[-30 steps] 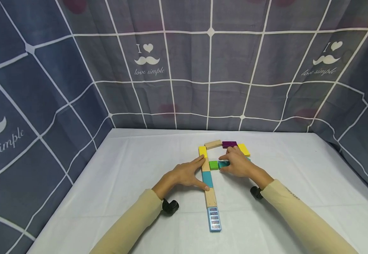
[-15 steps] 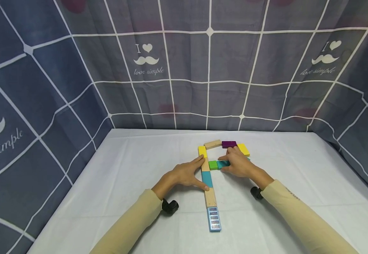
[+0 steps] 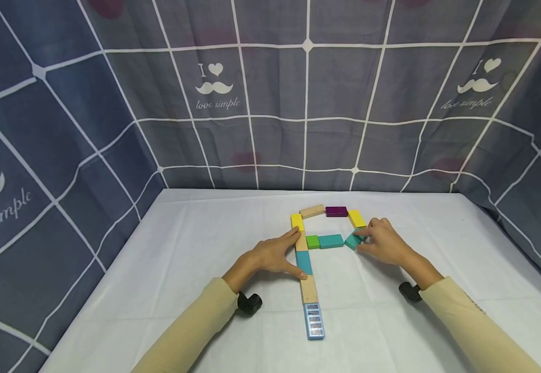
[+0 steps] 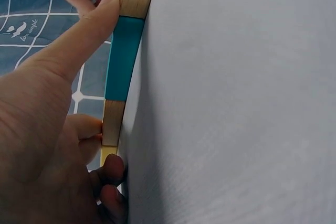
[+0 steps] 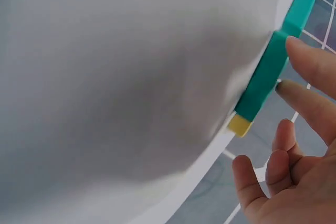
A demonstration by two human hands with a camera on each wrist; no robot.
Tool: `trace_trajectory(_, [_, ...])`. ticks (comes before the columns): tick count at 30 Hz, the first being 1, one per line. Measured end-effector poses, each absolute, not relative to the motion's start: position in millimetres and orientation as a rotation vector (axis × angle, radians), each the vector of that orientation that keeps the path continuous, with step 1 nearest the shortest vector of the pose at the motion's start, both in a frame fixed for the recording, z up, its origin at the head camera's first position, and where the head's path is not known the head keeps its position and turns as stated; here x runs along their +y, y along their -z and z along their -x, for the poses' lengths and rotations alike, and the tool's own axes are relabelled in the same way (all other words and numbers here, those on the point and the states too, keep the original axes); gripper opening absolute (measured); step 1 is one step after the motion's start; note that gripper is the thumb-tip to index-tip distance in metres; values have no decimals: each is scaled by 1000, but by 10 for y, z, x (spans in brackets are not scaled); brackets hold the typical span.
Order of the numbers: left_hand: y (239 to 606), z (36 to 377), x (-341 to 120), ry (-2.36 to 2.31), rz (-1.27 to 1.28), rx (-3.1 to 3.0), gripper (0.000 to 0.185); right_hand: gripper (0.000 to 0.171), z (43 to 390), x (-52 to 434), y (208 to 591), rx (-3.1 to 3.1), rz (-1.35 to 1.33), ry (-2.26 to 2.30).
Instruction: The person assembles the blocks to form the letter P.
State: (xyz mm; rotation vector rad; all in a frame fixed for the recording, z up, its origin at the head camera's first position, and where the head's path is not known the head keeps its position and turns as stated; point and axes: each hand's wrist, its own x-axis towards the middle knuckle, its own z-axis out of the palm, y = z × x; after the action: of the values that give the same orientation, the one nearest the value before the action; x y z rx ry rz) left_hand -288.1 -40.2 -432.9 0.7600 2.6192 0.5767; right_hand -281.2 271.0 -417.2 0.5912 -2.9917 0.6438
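Flat blocks form a loop with a long stem on the white table. In the head view my left hand spreads along the stem's left side. Its index finger touches the upper wooden block; its thumb tip lies where the blue block meets the lower wooden block. My right hand pinches a slanted teal block with thumb and index finger at the loop's lower right corner. Left of it lie another teal block and a green block. The right wrist view shows the slanted teal block beneath those fingertips.
A yellow block, a wooden block, a purple block and a second yellow block complete the loop's outline. A light blue printed block ends the stem. Dark checked curtains enclose the white table.
My right hand has let go of the teal block beside the green one and moved right to the slanted teal block. The teal and green blocks shifted slightly left earlier. My left hand stays put.
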Motion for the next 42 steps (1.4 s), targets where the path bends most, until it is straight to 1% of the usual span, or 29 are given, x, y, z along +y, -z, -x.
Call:
trace_trajectory(13, [4323, 2899, -391, -560, -749, 2613, 119, 34, 2815, 2733, 4194, -2966, -604, -671])
trace_trajectory(17, [4310, 2889, -384, -567, -754, 2612, 119, 35, 2804, 2739, 4196, -2974, -584, -691])
trace_trajectory(25, [4311, 2889, -389, -558, -732, 2615, 120, 44, 2788, 2750, 4185, -2986, -527, -695])
trace_trajectory(34, [4321, 2900, -404, -557, -715, 2625, 120, 39, 2773, 2774, 4196, -3008, -543, -646])
trace_trajectory(42, [4317, 2899, -402, -569, -723, 2622, 120, 40, 2767, 2781, 4203, -3015, -537, -642])
